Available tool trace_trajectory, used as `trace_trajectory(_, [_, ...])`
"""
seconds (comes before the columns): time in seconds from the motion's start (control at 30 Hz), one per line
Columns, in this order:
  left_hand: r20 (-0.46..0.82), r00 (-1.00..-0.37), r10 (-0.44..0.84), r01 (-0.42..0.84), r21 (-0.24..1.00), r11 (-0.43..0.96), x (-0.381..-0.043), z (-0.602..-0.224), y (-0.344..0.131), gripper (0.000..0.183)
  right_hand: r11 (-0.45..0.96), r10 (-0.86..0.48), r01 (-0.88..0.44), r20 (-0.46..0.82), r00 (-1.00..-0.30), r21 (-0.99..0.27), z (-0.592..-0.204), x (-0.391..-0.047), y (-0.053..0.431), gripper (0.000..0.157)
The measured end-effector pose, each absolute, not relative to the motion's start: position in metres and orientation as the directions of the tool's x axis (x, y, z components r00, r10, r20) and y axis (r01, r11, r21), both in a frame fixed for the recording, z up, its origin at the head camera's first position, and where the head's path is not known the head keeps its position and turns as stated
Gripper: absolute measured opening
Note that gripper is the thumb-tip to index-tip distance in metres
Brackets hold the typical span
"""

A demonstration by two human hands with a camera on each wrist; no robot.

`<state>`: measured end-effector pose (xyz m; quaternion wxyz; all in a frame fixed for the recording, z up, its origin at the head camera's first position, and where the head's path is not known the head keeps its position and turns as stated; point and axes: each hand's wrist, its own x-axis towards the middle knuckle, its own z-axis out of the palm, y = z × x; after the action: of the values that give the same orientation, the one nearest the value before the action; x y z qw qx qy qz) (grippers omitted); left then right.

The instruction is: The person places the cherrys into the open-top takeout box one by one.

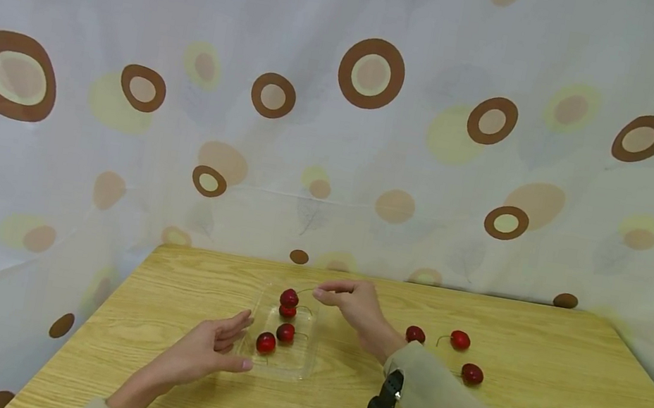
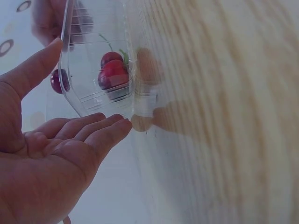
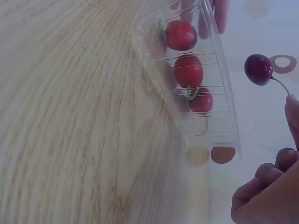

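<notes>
My right hand (image 1: 356, 310) pinches the thin stem of a dark red cherry (image 3: 258, 69) between thumb and fingertip. The fruit hangs above a clear plastic container (image 1: 295, 374), over its far part in the head view. Inside the container lie 3 cherries with stems: a red cherry (image 1: 265, 343) at the near left, a second cherry (image 1: 285, 332) beside it, and a third cherry (image 1: 287, 312) farther back, partly covered by the hanging one. At the container's left side my left hand (image 1: 204, 350) is spread with extended fingers, its fingertips right at the wall and rim.
To the right on the wooden table (image 1: 346, 407) lie 3 loose cherries: one cherry (image 1: 415, 334) close behind my right forearm, a brighter cherry (image 1: 459, 340) farther right, and a dark cherry (image 1: 472, 375) nearer. A patterned curtain (image 1: 410, 167) hangs behind the table.
</notes>
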<state>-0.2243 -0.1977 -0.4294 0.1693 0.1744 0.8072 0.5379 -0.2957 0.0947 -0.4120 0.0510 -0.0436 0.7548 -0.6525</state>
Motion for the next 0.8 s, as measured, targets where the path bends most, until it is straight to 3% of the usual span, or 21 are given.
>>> trace_trajectory(0.8, [-0.089,-0.882,0.463,0.095,0.929,0.358,-0.224,-0.428,-0.197,0.089,0.211,-0.136,-0.017,-0.012,-0.991,-0.977,-0.422,-0.301,0.069,0.02])
